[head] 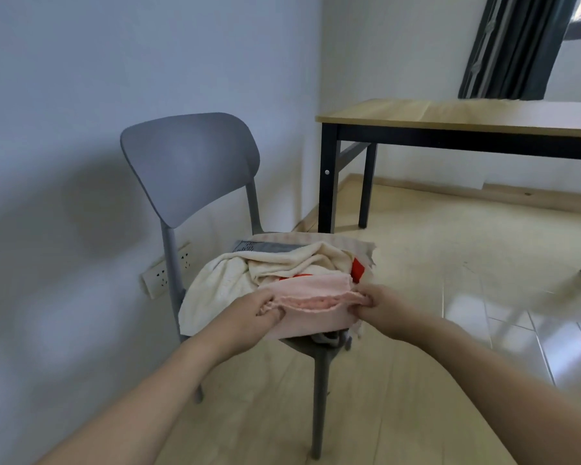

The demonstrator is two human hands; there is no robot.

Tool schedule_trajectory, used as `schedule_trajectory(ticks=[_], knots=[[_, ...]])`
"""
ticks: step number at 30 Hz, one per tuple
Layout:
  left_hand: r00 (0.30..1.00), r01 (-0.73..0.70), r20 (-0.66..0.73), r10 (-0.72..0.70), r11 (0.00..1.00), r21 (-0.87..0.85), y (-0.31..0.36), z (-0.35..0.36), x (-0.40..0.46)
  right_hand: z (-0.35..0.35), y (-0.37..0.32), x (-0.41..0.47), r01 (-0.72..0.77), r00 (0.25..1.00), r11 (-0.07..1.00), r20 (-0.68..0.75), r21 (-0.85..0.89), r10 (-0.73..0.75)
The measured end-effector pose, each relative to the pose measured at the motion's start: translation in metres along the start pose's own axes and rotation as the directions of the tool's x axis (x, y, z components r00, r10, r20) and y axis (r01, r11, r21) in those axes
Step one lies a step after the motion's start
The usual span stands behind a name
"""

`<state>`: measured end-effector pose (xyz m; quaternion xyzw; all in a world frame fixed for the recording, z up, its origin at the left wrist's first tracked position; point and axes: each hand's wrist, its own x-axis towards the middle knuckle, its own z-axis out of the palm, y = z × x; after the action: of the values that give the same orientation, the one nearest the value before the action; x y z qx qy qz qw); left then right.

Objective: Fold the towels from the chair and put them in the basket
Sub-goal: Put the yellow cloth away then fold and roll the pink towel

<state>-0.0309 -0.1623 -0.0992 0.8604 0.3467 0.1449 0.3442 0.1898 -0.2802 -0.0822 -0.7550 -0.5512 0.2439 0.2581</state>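
A grey plastic chair (188,162) stands against the wall with a pile of towels on its seat. A cream towel (235,280) lies crumpled on the left and top of the pile, and a grey towel (265,247) shows at the back. A pink towel (316,297) lies folded over at the front of the pile. My left hand (262,307) pinches its near left corner and my right hand (373,302) pinches its near right corner. A red and white cloth (358,270) peeks out behind the pink towel. No basket is in view.
A wooden table (450,114) with black legs stands at the right rear, close to the chair. A wall socket strip (161,275) sits low on the wall left of the chair. Dark curtains (517,45) hang at the top right. The floor is pale and glossy.
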Motion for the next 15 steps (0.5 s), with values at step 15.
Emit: schedule_trajectory(ticks=[15], knots=[[0.850, 0.329, -0.381, -0.363, 0.932, -0.154, -0.013, 0.022, 0.069, 0.012, -0.013, 0.076, -0.261, 0.953, 0.907, -0.064, 0.331, 0.298]])
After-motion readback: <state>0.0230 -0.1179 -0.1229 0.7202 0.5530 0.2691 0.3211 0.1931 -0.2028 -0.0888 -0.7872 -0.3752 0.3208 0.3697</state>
